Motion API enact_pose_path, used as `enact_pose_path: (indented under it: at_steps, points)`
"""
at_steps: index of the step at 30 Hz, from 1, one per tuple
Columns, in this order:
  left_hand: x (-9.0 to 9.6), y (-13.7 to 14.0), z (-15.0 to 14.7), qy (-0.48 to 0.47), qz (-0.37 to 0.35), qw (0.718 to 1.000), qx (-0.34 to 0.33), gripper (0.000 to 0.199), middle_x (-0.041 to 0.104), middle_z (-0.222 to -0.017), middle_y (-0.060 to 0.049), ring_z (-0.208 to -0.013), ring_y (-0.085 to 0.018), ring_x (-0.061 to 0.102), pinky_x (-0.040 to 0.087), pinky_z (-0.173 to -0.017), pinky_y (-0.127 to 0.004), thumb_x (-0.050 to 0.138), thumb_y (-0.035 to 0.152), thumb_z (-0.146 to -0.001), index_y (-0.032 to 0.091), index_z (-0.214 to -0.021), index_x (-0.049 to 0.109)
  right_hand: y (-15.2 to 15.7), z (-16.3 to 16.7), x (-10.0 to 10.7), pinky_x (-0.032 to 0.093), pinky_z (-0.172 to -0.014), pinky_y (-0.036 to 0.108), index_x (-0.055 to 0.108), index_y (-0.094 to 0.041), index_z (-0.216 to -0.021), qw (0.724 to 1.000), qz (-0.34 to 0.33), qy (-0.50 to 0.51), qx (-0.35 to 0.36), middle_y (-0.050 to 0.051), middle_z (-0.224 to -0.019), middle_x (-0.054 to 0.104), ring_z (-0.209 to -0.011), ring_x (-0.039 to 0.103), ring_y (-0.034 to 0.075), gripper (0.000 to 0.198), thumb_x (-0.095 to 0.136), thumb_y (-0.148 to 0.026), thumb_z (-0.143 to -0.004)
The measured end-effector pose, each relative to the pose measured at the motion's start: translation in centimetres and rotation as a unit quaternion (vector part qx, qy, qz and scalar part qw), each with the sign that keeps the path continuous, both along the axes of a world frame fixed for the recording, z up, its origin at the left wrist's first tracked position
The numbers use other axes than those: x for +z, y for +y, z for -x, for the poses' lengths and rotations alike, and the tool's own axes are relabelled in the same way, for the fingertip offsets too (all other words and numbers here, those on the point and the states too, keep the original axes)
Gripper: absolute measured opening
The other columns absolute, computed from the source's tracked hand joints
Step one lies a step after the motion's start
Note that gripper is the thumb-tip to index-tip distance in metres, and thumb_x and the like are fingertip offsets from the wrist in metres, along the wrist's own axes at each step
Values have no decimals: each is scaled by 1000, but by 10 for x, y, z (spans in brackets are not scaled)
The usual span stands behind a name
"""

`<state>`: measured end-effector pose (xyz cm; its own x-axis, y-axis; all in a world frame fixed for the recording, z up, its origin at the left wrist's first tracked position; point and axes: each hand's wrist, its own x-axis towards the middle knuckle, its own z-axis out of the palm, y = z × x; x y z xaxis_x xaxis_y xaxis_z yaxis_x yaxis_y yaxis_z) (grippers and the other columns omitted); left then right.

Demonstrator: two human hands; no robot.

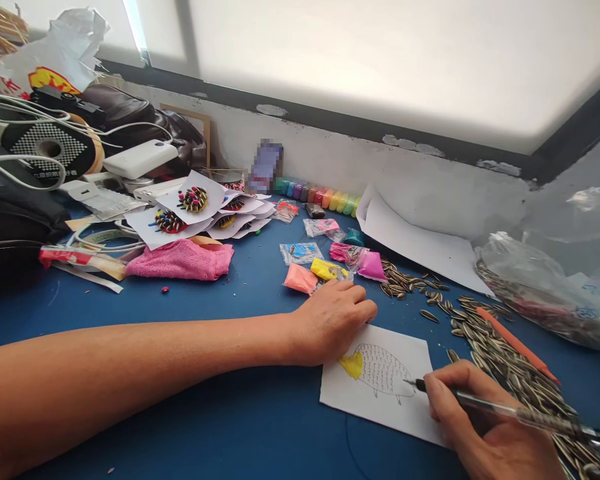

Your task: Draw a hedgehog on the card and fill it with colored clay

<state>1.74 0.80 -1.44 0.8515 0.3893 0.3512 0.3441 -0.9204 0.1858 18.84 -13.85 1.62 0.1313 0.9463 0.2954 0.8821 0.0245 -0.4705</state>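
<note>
packets (pixel 301 279) of coloured clay (pixel 373 266) and a bag (pixel 526 259) of seeds (pixel 494 280) lie past the paper (pixel 407 419); loose seeds (pixel 503 357) spread beside it. right hand (pixel 495 427) pinches a pen (pixel 530 417), tip at the drawing (pixel 384 371); left hand (pixel 336 319) curls at the corner, palm hidden.

Backed by off-white wall (pixel 320 155); lit through broad pale window panel (pixel 380 60), brightest towards centre; edged with dark grey frame (pixel 575 133), blotched by whitish patches (pixel 413 145); fronted by plain blue tabletop (pixel 220 427).

Landmark: drawing sheet (pixel 337 393). Left hand (pixel 333 320) on its back-left corner, pen (pixel 485 403) over its right part. Seeds (pixel 510 360) right, clay packets (pixel 301 279) behind, cloth (pixel 183 260) back-left, plastic bag (pixel 545 287) back-right.
</note>
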Motion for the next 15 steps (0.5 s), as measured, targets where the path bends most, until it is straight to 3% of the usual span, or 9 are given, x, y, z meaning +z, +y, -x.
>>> enact_pose_path:
  at_steps: [15]
  points:
    - [-1, 0, 0, 3, -1, 1000, 2, 14, 58, -90, -6, -79, -18, 46, 35, -70, -32, 45, 12, -90, 16, -91, 59, -2, -2, -6, 46, -41, 16, 61, -26, -72, 999, -5, 3, 33, -6, -57, 59, -45, 58, 11, 23, 53, -40, -88]
